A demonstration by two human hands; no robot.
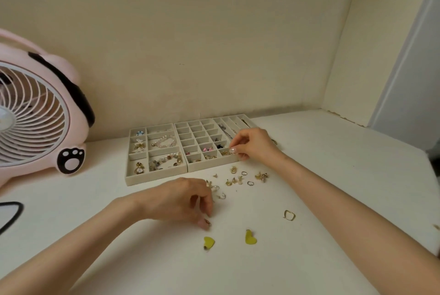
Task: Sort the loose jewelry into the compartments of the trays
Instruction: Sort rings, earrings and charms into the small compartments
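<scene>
Left hand [181, 199] pinches a small gold piece [207, 223] against the table [333, 175]. Right hand [252, 143] has its fingertips pinched over the near-right compartment of the right tray [190, 168]; can't tell if they hold anything. Loose jewelry [238, 179] sits at 1 o'clock of left hand, 6 o'clock of right. The scatter's long axis runs 9-to-3 along the tray front.

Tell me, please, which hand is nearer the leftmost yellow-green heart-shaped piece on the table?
Left. The left hand pinches a small gold piece just behind that heart; the right hand is far off, at the beige compartment tray.
</scene>
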